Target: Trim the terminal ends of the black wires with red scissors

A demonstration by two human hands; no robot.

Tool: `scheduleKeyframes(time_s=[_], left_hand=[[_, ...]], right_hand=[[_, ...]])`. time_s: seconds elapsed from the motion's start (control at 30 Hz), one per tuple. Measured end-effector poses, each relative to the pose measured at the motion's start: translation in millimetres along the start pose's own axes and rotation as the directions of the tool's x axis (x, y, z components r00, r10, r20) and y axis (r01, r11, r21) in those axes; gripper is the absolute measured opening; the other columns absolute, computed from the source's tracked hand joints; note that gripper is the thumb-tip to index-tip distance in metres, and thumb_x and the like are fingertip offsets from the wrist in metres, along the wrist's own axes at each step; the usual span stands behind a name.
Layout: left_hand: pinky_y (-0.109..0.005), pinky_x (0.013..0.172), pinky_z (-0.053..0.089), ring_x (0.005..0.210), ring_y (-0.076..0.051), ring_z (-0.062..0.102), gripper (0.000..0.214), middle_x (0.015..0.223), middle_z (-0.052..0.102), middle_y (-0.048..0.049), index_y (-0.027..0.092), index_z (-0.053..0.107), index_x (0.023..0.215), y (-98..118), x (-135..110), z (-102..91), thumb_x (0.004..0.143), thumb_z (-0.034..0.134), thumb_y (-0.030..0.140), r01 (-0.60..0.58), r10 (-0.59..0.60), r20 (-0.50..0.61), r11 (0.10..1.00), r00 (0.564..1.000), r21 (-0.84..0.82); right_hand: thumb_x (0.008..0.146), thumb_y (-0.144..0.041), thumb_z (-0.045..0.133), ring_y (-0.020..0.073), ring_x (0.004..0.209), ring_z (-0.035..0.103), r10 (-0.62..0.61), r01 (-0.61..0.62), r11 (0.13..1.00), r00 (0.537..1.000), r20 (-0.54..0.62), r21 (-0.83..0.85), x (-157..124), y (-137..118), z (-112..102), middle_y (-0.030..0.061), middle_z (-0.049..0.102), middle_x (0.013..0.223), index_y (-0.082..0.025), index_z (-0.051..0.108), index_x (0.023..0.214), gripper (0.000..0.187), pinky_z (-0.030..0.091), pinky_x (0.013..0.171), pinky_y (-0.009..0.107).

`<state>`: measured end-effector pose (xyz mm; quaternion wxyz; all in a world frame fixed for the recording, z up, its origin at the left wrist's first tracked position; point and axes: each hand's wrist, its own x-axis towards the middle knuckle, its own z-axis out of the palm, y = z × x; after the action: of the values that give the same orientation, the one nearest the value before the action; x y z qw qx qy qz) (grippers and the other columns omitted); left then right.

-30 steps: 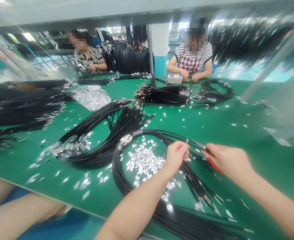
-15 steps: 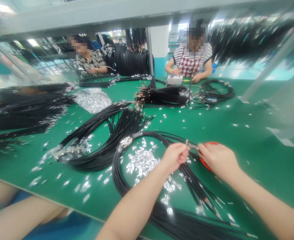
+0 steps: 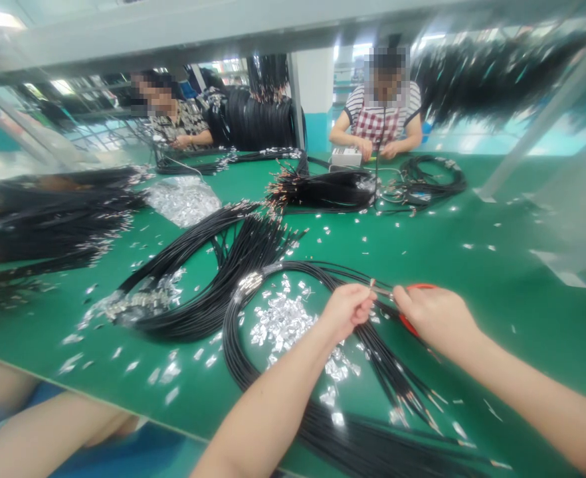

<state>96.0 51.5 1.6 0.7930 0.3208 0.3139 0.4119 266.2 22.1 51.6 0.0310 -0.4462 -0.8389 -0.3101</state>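
My left hand (image 3: 347,311) is closed in a pinch on the stripped end of a thin black cable (image 3: 381,291), just above the green table. My right hand (image 3: 435,316) is closed too, its fingertips on the same cable end, and a red-handled tool (image 3: 412,307) shows under its fingers. Both hands meet over a looped bundle of black cables (image 3: 293,398). A heap of small silver foil scraps (image 3: 283,320) lies inside the loop, left of my left hand.
More black cable bundles (image 3: 213,265) and foil scraps lie across the green table (image 3: 472,279). A clear bag of silver pieces (image 3: 183,198) sits at the back left. Two people work at the far side, one with a small white box (image 3: 345,157). A bare arm (image 3: 48,425) shows lower left.
My right hand moved left toward my left hand and the two now meet on the cable end. The red tool turned in my right hand.
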Motion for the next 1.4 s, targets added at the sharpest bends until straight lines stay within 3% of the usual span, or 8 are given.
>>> scheduleKeyframes(time_s=[0.17,0.3,0.43,0.63,0.83,1.1,1.4], left_hand=[[-0.018,0.038,0.015,0.038,-0.002,0.033,0.031,0.05,0.046,0.0039,0.011,0.057,0.07,-0.8,-2.4,5.3,0.058,0.073,0.036,-0.071,0.082,-0.1,0.992,0.992,0.109],[-0.019,0.038,0.02,0.039,-0.003,0.037,0.03,0.052,0.05,0.002,0.011,0.06,0.072,-2.2,-3.4,7.4,0.059,0.071,0.036,-0.108,0.134,-0.147,0.979,0.98,0.171],[-0.019,0.037,0.016,0.037,-0.004,0.034,0.026,0.048,0.045,0.0033,0.01,0.06,0.072,-3.8,-1.5,1.7,0.066,0.065,0.035,-0.118,0.136,-0.151,0.986,0.979,0.122],[-0.018,0.037,0.011,0.034,-0.002,0.025,0.015,0.042,0.031,0.0072,0.011,0.053,0.065,2.6,1.3,-6.3,0.07,0.06,0.023,0.034,-0.038,-0.036,0.994,0.999,-0.101],[-0.016,0.036,0.011,0.033,-0.002,0.022,0.014,0.041,0.025,0.008,0.011,0.051,0.063,8.8,3.0,-8.8,0.072,0.057,0.02,0.141,-0.139,0.026,0.969,0.99,-0.203],[-0.017,0.036,0.01,0.033,-0.002,0.022,0.014,0.041,0.027,0.0084,0.011,0.052,0.064,2.9,4.0,-8.6,0.071,0.06,0.021,0.033,-0.038,-0.043,0.993,0.998,-0.11],[-0.018,0.037,0.008,0.033,-0.001,0.02,0.018,0.041,0.025,0.0097,0.011,0.052,0.064,2.1,2.4,-5.1,0.067,0.064,0.024,0.015,-0.021,-0.08,0.997,0.997,-0.071]], right_hand=[[0.079,-0.009,0.043,0.0096,0.041,0.042,0.019,-0.019,0.997,1.0,-0.009,0.077,-1.1,1.6,3.3,-0.0002,0.052,0.047,-0.016,0.051,0.064,0.018,0.012,0.048,0.027],[0.085,-0.021,0.043,0.0089,0.04,0.041,0.094,-0.08,0.99,0.989,-0.116,0.117,-2.8,4.3,8.9,-0.0014,0.053,0.046,-0.017,0.052,0.061,0.026,0.011,0.047,0.025],[0.086,-0.032,0.046,0.009,0.043,0.042,0.157,-0.127,0.98,0.966,-0.206,0.151,-2.3,5.5,12.7,-0.002,0.054,0.047,-0.017,0.054,0.06,0.031,0.015,0.049,0.024],[0.085,-0.032,0.047,0.0109,0.046,0.043,0.115,-0.096,0.987,0.982,-0.153,0.127,3.1,-1.8,18.0,0.0001,0.055,0.049,-0.018,0.055,0.061,0.029,0.017,0.052,0.026],[0.085,-0.026,0.047,0.0112,0.045,0.041,0.044,-0.033,0.998,0.978,-0.202,0.057,8.7,-5.7,22.7,-0.001,0.05,0.048,-0.018,0.055,0.06,0.027,0.019,0.053,0.027],[0.078,-0.011,0.048,0.0105,0.041,0.04,0.064,-0.065,0.998,0.994,-0.094,-0.004,7.9,-10.2,17.1,-0.0011,0.05,0.047,-0.017,0.055,0.066,0.015,0.014,0.05,0.027],[0.073,-0.005,0.046,0.0126,0.039,0.045,0.026,-0.026,1.0,0.999,-0.034,0.0,8.3,-10.4,11.3,0.0004,0.052,0.046,-0.017,0.053,0.065,0.016,0.01,0.047,0.026]])
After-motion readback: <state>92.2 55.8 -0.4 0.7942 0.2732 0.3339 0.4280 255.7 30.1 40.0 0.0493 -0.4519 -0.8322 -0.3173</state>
